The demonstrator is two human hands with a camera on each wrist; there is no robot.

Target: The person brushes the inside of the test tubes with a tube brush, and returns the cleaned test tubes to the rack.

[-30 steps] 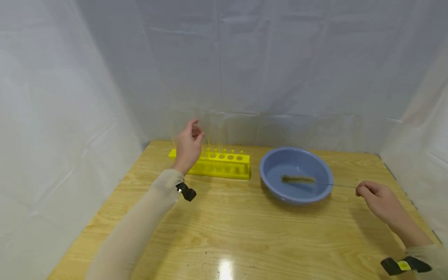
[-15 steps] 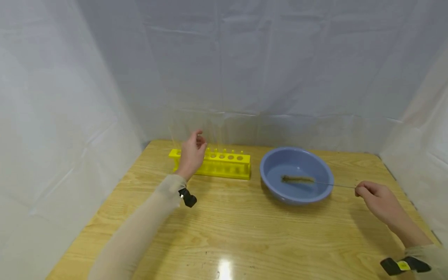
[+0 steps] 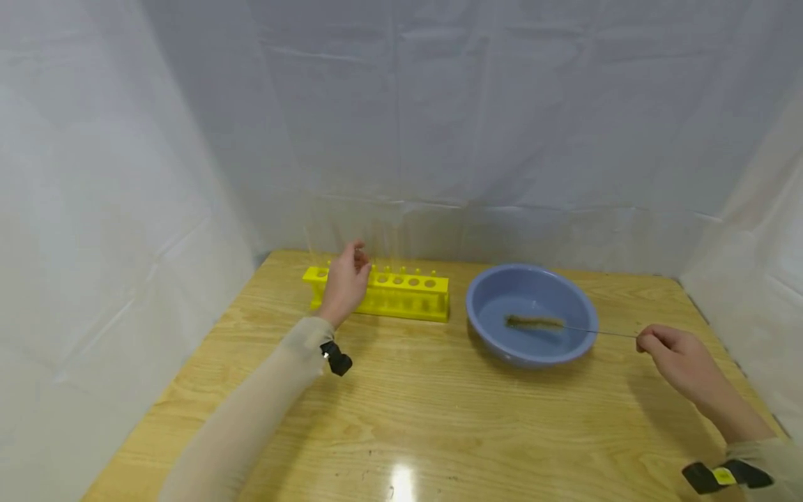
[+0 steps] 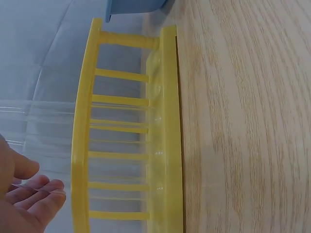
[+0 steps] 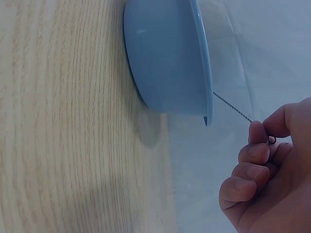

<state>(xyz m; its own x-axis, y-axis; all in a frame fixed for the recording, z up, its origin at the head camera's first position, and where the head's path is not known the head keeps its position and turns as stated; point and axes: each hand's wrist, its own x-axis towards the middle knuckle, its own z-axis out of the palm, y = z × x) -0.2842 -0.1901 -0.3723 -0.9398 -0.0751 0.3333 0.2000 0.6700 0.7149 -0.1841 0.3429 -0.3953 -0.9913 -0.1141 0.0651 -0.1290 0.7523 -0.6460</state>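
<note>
My left hand (image 3: 343, 282) is over the left half of a yellow test tube rack (image 3: 408, 311). Thumb and curled fingers appear to hold a clear test tube (image 4: 119, 192) near its upper part, its lower part down in the rack; the glass is hard to make out. Other clear test tubes (image 4: 48, 108) stand in the rack nearby. My right hand (image 3: 684, 362) pinches the looped end of a bottle brush's twisted wire handle (image 5: 232, 107). The brown bristles of the bottle brush (image 3: 536, 321) are inside the blue basin (image 3: 527, 357), with the wire crossing its right rim.
Rack and basin stand side by side on a wood-grain table (image 3: 401, 411), the basin to the right. White sheeting (image 3: 426, 104) hangs behind the table and at both sides. A light reflection shows near the table's front.
My left hand has come down and slightly right toward the rack, uncovering the rack's left end. My right hand and the bottle brush have stayed almost still.
</note>
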